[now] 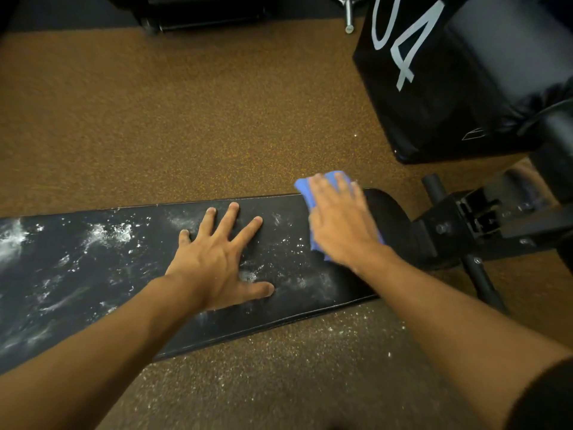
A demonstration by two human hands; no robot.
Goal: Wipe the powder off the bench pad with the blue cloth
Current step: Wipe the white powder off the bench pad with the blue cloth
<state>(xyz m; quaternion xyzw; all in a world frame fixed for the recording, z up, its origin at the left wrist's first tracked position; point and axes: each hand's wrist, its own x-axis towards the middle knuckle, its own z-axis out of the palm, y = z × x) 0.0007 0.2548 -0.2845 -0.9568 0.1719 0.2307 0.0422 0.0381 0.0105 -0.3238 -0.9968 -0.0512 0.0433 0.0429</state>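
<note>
2 hands: both lie on the bench pad, which runs from the left edge of the view to its rounded right end.
Left hand: the left hand rests flat and bare on the middle of the pad, fingers spread wide, holding nothing.
Right hand: the right hand presses palm-down on the blue cloth near the pad's right end, fingers laid flat over it rather than pinching.
Cloth position: it is bunched under the palm, with 1 fold poking out past the fingertips at the far edge and a sliver showing by the wrist.
Progress: early, by my judgement; only the strip around the right hand and the far-right part of the pad looks mostly dark and clean.
Left to do: the powder covers most of the pad in white smears and clumps, heaviest toward the left, with specks between the 2 hands.
Pad look: black, smooth, slightly glossy, with a stitched edge.
Floor: the floor in front of the pad carries scattered white specks.
</note>
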